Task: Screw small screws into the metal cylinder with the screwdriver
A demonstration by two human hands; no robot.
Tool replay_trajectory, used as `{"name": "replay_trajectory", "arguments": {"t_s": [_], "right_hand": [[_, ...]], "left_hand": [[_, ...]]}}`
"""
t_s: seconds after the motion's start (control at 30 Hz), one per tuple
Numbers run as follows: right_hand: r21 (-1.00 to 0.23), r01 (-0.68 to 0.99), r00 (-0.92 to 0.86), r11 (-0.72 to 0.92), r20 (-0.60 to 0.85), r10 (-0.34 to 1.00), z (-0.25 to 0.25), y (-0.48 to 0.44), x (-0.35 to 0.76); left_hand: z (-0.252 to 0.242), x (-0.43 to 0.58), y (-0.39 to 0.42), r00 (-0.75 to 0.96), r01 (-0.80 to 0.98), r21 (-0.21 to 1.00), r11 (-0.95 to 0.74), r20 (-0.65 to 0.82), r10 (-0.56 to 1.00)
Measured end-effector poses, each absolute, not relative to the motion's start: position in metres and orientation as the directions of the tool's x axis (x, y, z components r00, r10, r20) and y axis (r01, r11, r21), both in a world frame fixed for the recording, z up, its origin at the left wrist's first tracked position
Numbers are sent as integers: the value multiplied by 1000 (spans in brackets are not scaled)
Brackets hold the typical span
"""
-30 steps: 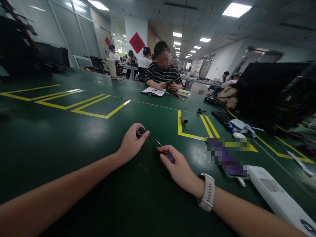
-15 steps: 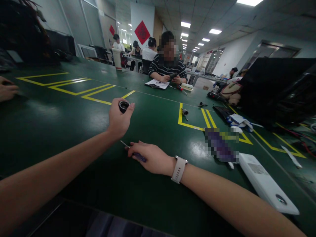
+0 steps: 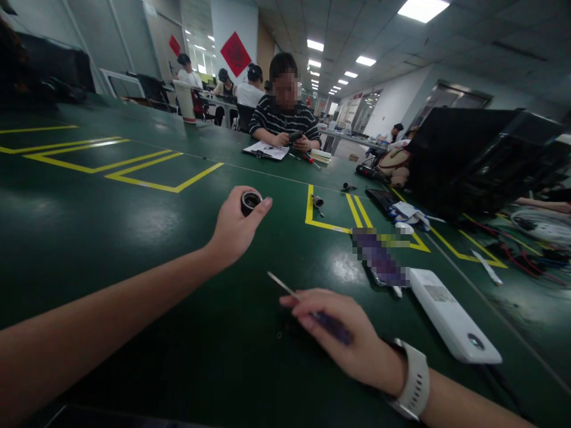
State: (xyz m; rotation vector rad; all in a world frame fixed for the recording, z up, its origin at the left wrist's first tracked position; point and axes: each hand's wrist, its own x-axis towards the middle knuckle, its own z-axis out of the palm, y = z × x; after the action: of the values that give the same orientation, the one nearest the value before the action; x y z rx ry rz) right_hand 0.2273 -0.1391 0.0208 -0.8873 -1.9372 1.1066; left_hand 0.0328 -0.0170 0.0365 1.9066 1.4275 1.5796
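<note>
The left hand point(image 3: 234, 229) holds a small black ring point(image 3: 250, 202) between thumb and fingertips, raised above the green table point(image 3: 134, 238). The right hand point(image 3: 345, 336) grips a purple-handled screwdriver point(image 3: 312, 309) low over the table, its tip pointing toward the left hand.

Dark green table point(image 3: 111, 238) with yellow lines, purple-handled screwdriver point(image 3: 328, 324), black ring point(image 3: 250, 202)

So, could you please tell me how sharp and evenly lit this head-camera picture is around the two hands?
Head view: the right hand and its screwdriver are motion-blurred; head view: the left hand pinching the black ring is sharper; head view: ceiling panels leave pale glare on the green table; head view: the wide lens bows the edges.
</note>
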Motion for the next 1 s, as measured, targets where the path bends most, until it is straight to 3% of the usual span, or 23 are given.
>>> {"name": "replay_trajectory", "arguments": {"t_s": [0.1,0.2,0.3,0.4,0.57,0.67,0.8,0.9,1.0], "right_hand": [[-994,-20,-215,107,109,971,18,-125,223],[-985,-162,-166,-57,-30,986,10,-112,220],[-975,-184,-183,-123,-89,979,0,-109,222],[-981,-176,-155,-85,-58,986,-7,-111,227],[-991,-119,-165,-55,-34,986,-15,-111,234],[-996,-83,-194,-46,-29,981,-18,-110,235],[-999,29,-198,22,15,980,-14,-114,233],[-954,203,-205,221,179,962,-5,-119,232],[-757,347,-349,554,444,825,0,-125,229]], "left_hand": [[31,41,-8,18,527,692,-493,571,821],[24,40,0,129,615,582,-532,591,796],[18,35,-3,220,727,424,-540,601,768],[18,32,-15,309,739,431,-518,466,829],[25,38,-34,371,565,668,-484,318,872],[27,43,-37,397,433,845,-313,133,908],[24,48,-39,398,331,937,-113,-30,917],[25,51,-42,385,253,967,14,-114,916],[28,53,-47,364,225,967,120,-198,910]]}}
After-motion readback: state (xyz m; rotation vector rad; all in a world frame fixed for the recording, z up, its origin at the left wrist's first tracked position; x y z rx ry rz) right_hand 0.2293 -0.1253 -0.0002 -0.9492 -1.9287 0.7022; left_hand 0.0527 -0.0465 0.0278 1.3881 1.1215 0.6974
